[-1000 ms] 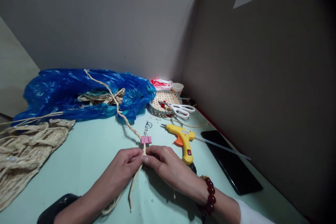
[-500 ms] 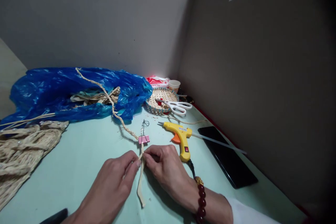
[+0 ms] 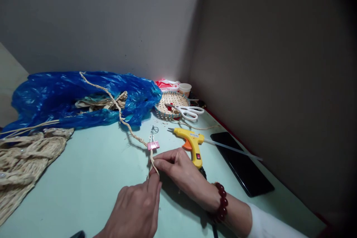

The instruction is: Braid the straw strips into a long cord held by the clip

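Note:
A pale, flat straw strand [image 3: 152,157] runs down from a pink binder clip [image 3: 153,145] on the table. Beyond the clip it continues as a braided straw cord [image 3: 129,130] reaching up over the blue bag. Pinched between thumb and index finger of my right hand [image 3: 182,173] is the strand, just below the clip. My left hand [image 3: 136,204] is closed on the strand slightly lower and nearer to me, its index finger pointing up against it. The strand's lower end is hidden behind the left hand.
A blue plastic bag [image 3: 61,93] holds straw bundles [image 3: 100,103]. Woven straw [image 3: 30,156] lies at left. A yellow glue gun [image 3: 192,141], a black phone [image 3: 241,163], white scissors [image 3: 189,112], a shallow basket [image 3: 158,111] and a paper cup [image 3: 185,89] occupy the right side.
My left hand has moved right and toward me, now under the strand with its knuckles up. My right hand has shifted slightly up. The clip's wire handle looks more upright.

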`<state>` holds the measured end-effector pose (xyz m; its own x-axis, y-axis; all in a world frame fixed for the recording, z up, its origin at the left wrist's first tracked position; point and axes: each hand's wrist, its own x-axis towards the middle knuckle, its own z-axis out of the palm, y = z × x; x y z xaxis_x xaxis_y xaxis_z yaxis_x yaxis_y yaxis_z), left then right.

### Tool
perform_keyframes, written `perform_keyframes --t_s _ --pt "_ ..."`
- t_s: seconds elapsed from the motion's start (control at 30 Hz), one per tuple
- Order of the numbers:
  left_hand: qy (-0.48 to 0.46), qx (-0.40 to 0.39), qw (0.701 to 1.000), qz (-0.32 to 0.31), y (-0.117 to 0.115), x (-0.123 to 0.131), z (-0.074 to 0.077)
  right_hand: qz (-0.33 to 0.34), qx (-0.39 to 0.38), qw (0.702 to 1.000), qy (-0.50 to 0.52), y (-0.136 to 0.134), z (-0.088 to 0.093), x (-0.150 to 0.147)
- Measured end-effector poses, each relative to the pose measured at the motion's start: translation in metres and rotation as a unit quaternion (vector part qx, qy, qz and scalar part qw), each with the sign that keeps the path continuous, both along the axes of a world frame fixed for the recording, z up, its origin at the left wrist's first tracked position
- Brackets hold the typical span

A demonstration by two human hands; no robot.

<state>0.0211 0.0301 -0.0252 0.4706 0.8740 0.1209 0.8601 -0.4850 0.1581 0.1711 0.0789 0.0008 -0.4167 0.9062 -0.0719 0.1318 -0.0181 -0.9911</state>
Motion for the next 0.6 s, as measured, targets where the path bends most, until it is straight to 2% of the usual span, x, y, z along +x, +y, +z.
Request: perform_keyframes --t_s 0.1,0.17,0.2,0.27,0.33,0.4,0.47,0.5,0.6 --pt "0.033 0.016 0.999 -0.02 -0.002 -0.004 0.002 0.003 -0.04 0.999 0.023 0.0 -0.001 -0.001" --pt "-0.004 -0.018 1.0 -0.017 0.001 -0.009 0.012 -0.006 -0.04 0.999 0.01 0.001 -0.005 -0.002" --pt "-0.042 -0.041 0.998 0.005 0.005 -0.012 0.018 -0.009 -0.035 0.999 -0.004 0.002 -0.007 -0.002" --pt "-0.13 -0.091 0.983 0.088 0.016 -0.017 0.03 -0.015 -0.022 0.999 -0.029 0.002 -0.01 -0.002" --pt "-0.258 -0.179 0.939 0.137 0.028 -0.019 0.036 -0.013 -0.002 0.999 -0.031 0.001 -0.01 -0.002" --pt "-0.383 -0.299 0.862 0.146 0.038 -0.018 0.034 -0.006 0.022 1.0 -0.019 0.0 -0.01 -0.002" --pt "-0.449 -0.393 0.79 0.142 0.044 -0.017 0.027 -0.005 0.045 0.999 -0.027 -0.002 -0.008 -0.002" --pt "-0.461 -0.425 0.767 0.138 0.045 -0.016 0.024 -0.007 0.057 0.998 -0.039 -0.003 -0.007 -0.001" --pt "-0.477 -0.47 0.731 0.134 0.045 -0.016 0.02 0.002 0.093 0.994 -0.056 -0.004 -0.006 0.002"
